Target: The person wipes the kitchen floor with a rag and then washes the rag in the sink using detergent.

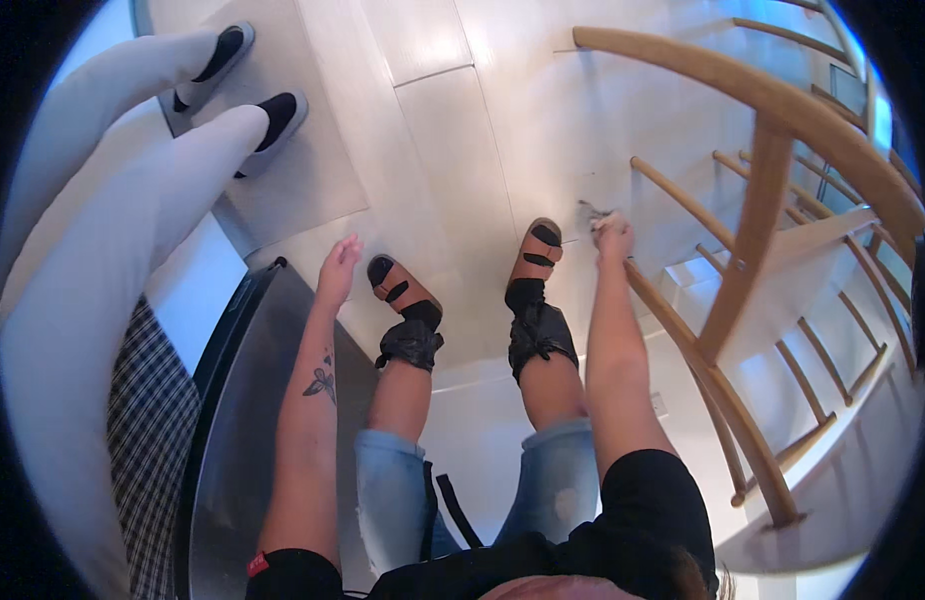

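Observation:
My left hand (340, 268) hangs over the light floor beside my left sandal (402, 285), with its fingers partly curled and nothing visible in it. My right hand (615, 237) is closed around a small, greyish, crumpled thing (594, 214), perhaps a cloth or wire; its kind is unclear. That hand is to the right of my other sandal (536, 251), close to the rail of a wooden chair frame (680, 330).
Wooden chairs or racks with a curved bar (680, 60) fill the right side. Another person's white-clad legs (200, 157) and dark shoes (282, 124) are at the left, near a dark metal appliance or cabinet (260, 420) and a checked cloth (151, 420).

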`<action>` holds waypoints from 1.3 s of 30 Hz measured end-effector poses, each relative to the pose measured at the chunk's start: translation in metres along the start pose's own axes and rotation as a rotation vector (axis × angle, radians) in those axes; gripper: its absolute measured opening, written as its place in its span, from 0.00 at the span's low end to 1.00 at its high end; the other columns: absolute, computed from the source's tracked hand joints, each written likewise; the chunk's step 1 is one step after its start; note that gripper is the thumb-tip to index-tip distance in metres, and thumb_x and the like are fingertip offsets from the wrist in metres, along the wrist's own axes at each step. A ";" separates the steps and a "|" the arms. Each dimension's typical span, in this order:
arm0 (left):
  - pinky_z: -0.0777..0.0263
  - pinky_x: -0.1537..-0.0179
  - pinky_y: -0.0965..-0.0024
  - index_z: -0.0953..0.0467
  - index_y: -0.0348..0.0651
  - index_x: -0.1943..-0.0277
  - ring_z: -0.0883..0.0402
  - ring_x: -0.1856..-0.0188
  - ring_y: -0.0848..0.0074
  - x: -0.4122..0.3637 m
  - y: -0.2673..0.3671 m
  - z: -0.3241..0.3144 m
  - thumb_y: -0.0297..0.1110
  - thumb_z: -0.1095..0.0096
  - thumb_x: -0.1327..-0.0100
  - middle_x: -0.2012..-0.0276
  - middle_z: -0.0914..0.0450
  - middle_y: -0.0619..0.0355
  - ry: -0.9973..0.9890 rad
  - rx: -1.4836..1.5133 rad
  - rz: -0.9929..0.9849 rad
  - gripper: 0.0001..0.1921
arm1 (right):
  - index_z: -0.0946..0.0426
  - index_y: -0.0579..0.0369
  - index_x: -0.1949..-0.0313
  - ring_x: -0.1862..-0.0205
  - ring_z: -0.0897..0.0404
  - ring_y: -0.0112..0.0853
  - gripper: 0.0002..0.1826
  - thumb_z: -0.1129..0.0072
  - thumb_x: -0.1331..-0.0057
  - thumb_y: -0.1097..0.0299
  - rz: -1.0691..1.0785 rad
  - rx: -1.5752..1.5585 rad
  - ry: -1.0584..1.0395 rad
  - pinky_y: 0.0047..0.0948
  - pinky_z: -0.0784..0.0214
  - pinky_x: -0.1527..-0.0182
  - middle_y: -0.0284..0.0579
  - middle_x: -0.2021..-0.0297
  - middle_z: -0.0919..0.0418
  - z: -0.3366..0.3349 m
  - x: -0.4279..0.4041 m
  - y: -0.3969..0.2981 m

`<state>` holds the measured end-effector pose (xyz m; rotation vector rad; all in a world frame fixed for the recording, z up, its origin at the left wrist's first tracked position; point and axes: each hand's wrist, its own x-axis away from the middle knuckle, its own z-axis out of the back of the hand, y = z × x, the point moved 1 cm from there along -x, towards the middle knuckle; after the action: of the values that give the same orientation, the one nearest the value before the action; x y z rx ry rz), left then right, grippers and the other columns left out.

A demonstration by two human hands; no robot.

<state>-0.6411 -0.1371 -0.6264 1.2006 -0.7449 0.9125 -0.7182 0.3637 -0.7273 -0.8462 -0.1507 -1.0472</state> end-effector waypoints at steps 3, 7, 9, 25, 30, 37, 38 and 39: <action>0.37 0.52 0.71 0.34 0.40 0.48 0.27 0.54 0.72 -0.001 -0.047 -0.026 0.41 0.52 0.39 0.56 0.26 0.51 -0.024 -0.208 0.050 0.19 | 0.31 0.59 0.61 0.69 0.27 0.38 0.13 0.48 0.48 0.72 0.316 0.230 0.015 0.30 0.35 0.63 0.51 0.69 0.26 -0.007 -0.046 -0.006; 0.35 0.53 0.71 0.33 0.39 0.49 0.26 0.56 0.70 -0.001 -0.081 -0.061 0.40 0.53 0.39 0.59 0.24 0.50 -0.120 -0.270 0.067 0.18 | 0.37 0.60 0.48 0.51 0.35 0.50 0.28 0.44 0.51 0.71 0.812 0.772 -0.084 0.37 0.44 0.46 0.60 0.57 0.33 -0.025 -0.072 -0.020; 0.35 0.53 0.71 0.33 0.39 0.50 0.26 0.56 0.70 -0.002 -0.091 -0.065 0.40 0.52 0.39 0.59 0.24 0.50 -0.135 -0.262 0.084 0.18 | 0.38 0.63 0.49 0.49 0.38 0.51 0.28 0.45 0.50 0.73 0.711 0.882 0.018 0.38 0.45 0.45 0.62 0.52 0.40 -0.047 -0.050 -0.016; 0.39 0.50 0.74 0.36 0.35 0.48 0.30 0.53 0.75 -0.030 -0.053 -0.086 0.37 0.53 0.38 0.57 0.26 0.54 -0.163 -0.173 0.056 0.19 | 0.29 0.55 0.62 0.57 0.32 0.52 0.14 0.46 0.52 0.76 0.977 0.419 -0.498 0.42 0.36 0.57 0.52 0.58 0.34 -0.235 0.103 -0.128; 0.36 0.52 0.72 0.34 0.36 0.50 0.26 0.55 0.71 0.004 -0.030 -0.105 0.38 0.53 0.39 0.58 0.25 0.51 -0.163 -0.183 0.012 0.18 | 0.30 0.59 0.62 0.65 0.24 0.44 0.12 0.48 0.48 0.73 0.324 0.430 -0.873 0.37 0.31 0.64 0.55 0.66 0.27 -0.185 0.127 -0.055; 0.40 0.51 0.74 0.37 0.37 0.46 0.30 0.52 0.77 0.104 0.006 -0.049 0.38 0.55 0.38 0.53 0.27 0.56 -0.165 -0.064 0.147 0.20 | 0.32 0.60 0.60 0.69 0.25 0.29 0.13 0.54 0.47 0.81 -0.126 -0.147 -1.247 0.26 0.27 0.72 0.43 0.68 0.28 -0.049 0.253 -0.077; 0.40 0.51 0.74 0.37 0.37 0.46 0.30 0.52 0.77 0.121 0.009 -0.044 0.38 0.55 0.38 0.53 0.27 0.56 -0.152 -0.061 0.133 0.20 | 0.31 0.59 0.59 0.64 0.26 0.28 0.14 0.53 0.47 0.81 -0.254 -0.225 -1.248 0.26 0.26 0.70 0.43 0.66 0.27 -0.029 0.267 -0.090; 0.40 0.51 0.74 0.37 0.37 0.46 0.30 0.53 0.77 0.138 0.014 -0.039 0.38 0.55 0.38 0.53 0.27 0.57 -0.157 -0.066 0.167 0.20 | 0.31 0.59 0.59 0.64 0.26 0.28 0.14 0.53 0.47 0.81 -0.233 -0.231 -1.252 0.26 0.26 0.70 0.43 0.66 0.27 -0.012 0.277 -0.103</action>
<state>-0.5900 -0.0714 -0.5085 1.1741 -1.0057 0.9301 -0.6605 0.1383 -0.5439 -1.6331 -1.2174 -0.6084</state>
